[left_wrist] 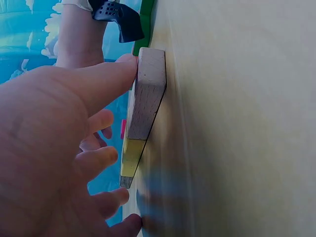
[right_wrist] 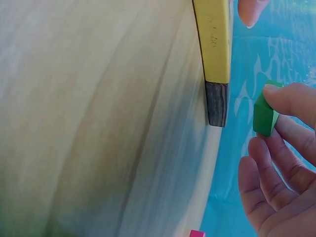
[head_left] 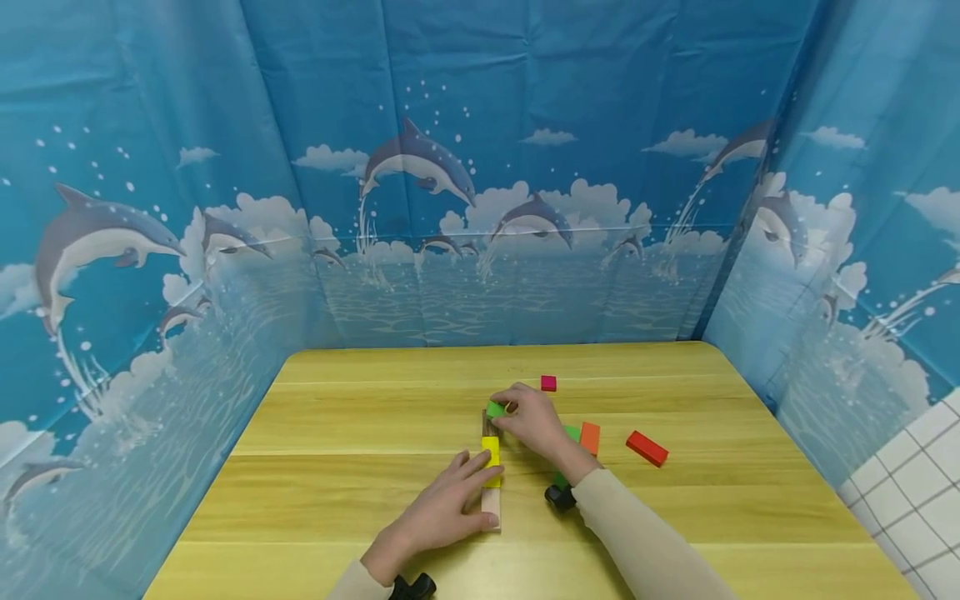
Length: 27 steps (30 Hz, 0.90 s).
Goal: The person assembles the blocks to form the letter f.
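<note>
Three blocks lie end to end in a row: a pale wooden block (head_left: 491, 504) nearest, a yellow block (head_left: 491, 447) in the middle, and a dark brown block (right_wrist: 216, 103) at the far end. My left hand (head_left: 450, 504) reaches over the row from the left. Its thumb touches the pale block (left_wrist: 150, 74), and its loosely spread fingers lie over the yellow one. Between thumb and fingers, my right hand (head_left: 532, 417) pinches a small green block (right_wrist: 265, 113). In the right wrist view that block is held apart from the dark block.
Right of the row lie an orange block (head_left: 590, 437) and green blocks (head_left: 572, 432), partly hidden by the right forearm. Farther right is a red block (head_left: 647, 448). A small magenta block (head_left: 548, 383) sits toward the back. Dolphin-print curtains (head_left: 525, 292) border the wooden table (head_left: 337, 467).
</note>
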Available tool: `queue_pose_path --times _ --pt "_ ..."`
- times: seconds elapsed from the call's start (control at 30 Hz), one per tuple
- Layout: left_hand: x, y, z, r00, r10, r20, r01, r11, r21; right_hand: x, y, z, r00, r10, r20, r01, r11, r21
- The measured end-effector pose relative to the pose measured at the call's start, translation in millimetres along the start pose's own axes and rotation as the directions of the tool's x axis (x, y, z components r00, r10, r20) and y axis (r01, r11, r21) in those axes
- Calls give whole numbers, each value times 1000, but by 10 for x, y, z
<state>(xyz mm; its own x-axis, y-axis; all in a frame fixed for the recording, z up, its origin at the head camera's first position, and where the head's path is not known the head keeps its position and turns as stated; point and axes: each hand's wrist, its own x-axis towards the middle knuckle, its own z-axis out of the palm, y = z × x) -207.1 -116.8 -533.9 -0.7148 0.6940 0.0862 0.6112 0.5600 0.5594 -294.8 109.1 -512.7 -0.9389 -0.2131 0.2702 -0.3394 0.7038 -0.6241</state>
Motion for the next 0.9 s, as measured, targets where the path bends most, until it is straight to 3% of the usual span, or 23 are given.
queue_pose_path --times 0.9 --pt "-9 24 37 1000 -21 23 20 999 44 272 144 -88 999 29 -14 -29 999 -14"
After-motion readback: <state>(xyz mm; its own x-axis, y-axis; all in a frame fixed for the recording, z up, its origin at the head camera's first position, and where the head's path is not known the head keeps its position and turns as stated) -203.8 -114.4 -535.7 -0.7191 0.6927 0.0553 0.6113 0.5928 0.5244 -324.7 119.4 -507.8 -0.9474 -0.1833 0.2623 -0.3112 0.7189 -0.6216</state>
